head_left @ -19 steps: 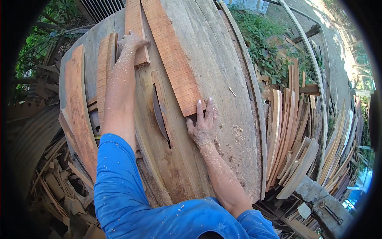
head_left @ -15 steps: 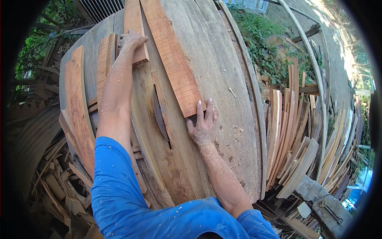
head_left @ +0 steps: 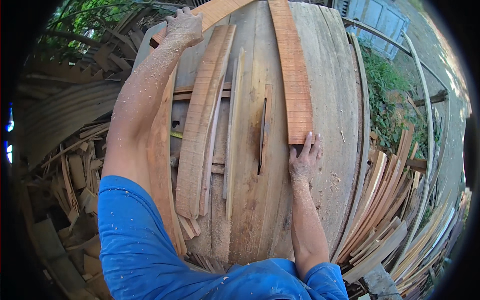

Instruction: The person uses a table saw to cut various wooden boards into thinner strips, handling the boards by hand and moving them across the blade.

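Near the top left, my left hand, dusted with sawdust, grips a reddish board angled across the table's far edge. My right hand has spread fingers touching the near end of a long reddish plank, which lies along the weathered wooden tabletop. Between my arms, a narrow slot with a dark saw blade runs through the top. Just left of it lie several cut boards, with a bit of yellow tape measure among them.
Piles of wood offcuts surround the table's left side. Several long slats stand along the right side, beside a pale bent rail and green weeds. A pale blue door-like panel stands at the far right back.
The view has turned leftward. My left hand has moved up and left with its board, which now lies diagonal. My right hand remains at the long plank's near end.
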Motion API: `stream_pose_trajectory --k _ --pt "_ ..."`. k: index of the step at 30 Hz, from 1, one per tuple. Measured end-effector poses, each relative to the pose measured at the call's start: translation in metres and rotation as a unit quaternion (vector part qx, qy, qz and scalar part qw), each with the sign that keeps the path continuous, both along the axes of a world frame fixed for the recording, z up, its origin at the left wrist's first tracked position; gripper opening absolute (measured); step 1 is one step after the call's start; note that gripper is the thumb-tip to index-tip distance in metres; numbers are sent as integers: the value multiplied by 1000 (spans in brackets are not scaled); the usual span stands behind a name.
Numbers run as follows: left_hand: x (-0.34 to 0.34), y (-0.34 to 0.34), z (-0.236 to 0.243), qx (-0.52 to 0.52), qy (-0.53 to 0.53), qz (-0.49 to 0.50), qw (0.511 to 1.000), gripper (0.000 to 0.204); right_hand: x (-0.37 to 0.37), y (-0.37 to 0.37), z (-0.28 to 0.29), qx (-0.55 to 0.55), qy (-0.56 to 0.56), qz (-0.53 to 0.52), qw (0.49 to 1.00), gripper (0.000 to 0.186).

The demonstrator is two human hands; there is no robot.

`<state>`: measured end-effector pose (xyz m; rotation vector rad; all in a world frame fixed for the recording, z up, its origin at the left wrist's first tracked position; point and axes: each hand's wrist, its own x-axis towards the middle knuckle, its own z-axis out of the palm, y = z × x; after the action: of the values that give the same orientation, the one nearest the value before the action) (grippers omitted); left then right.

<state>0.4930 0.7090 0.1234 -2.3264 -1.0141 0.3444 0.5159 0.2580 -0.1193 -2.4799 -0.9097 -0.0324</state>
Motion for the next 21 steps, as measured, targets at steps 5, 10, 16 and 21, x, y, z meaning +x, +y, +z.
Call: stream_pose_trajectory --k 5,10,16,21 --pt "-145 -17 66 26 23 -9 999 68 -5 2 -9 9 -14 -21 1000 83" --pt "-319 -98 109 -41 -156 22 987 84 -3 -2 -13 9 -31 -16 999 79" --pt "-470 -215 68 -103 -334 159 923 79 -8 1 -18 9 -49 -18 999 82" --pt "-512 -242 2 -174 -397 271 859 78 -7 1 -9 15 -18 -26 999 80"
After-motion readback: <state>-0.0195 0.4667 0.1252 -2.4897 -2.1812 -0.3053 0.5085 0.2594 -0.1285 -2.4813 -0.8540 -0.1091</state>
